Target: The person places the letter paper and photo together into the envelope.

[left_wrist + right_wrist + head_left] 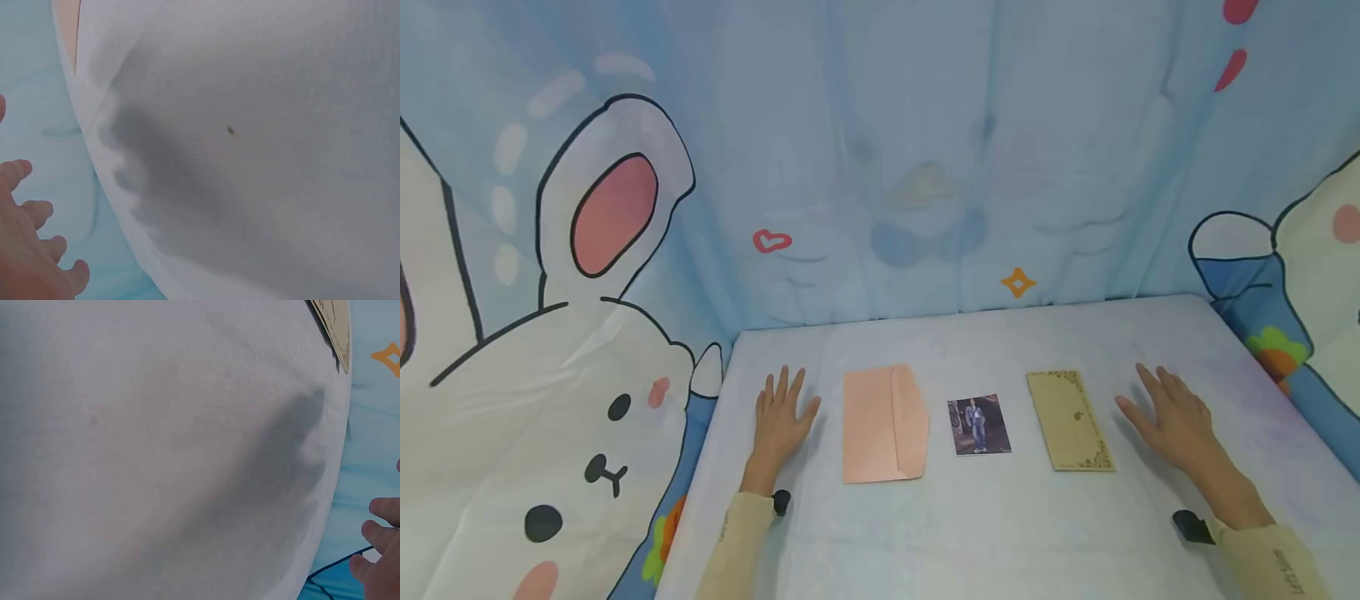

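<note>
While left hand (780, 427) and right hand (1177, 423) hold nothing, fingers spread, the peach envelope (872, 425) lies left of the photograph (980, 425), the gold card (1069, 422) right of it. Likely best handling: pinch edges only, avoiding creases.

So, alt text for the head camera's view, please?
A peach envelope, a photo and a patterned gold card lie in a row on a white-covered table between a person's left grip and right grip, both open and empty. Behind is a blue cartoon-rabbit backdrop.
</note>
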Demonstrator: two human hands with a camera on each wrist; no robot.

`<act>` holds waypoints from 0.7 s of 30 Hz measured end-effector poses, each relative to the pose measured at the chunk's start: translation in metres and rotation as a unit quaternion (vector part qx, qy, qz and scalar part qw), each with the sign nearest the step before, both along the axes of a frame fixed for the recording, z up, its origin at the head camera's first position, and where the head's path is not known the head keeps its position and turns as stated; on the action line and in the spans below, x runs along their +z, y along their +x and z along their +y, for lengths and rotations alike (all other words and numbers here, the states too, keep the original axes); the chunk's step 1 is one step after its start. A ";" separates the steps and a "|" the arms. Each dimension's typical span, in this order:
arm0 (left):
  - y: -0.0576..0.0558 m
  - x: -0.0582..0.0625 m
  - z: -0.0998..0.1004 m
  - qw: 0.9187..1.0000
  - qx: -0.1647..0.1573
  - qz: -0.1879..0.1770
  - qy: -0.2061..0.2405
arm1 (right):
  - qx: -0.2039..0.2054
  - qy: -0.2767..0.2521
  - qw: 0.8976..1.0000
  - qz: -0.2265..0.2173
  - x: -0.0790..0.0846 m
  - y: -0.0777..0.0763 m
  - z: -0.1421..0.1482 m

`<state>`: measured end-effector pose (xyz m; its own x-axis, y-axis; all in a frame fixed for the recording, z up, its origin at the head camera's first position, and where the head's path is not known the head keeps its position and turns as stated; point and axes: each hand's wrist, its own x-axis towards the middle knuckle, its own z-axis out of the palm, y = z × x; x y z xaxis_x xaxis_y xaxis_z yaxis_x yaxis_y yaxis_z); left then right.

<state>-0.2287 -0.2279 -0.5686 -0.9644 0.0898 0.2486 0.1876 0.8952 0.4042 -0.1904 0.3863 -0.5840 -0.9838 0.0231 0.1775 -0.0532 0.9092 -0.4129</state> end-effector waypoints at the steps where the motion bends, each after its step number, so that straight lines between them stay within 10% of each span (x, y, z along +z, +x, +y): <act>1: 0.000 0.000 0.000 1.000 0.000 0.003 0.001 | 0.000 -0.001 1.000 -0.001 0.001 0.000 0.000; 21: 0.000 0.006 0.018 0.999 -0.006 -0.032 -0.027 | 0.032 -0.027 0.999 0.007 0.006 -0.005 -0.040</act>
<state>-0.2288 -0.2096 -0.5627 -0.9772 0.1124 0.1802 0.1729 0.9136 0.3679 -0.1959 0.3467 -0.5784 -0.9809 -0.0304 0.1919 -0.1173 0.8801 -0.4601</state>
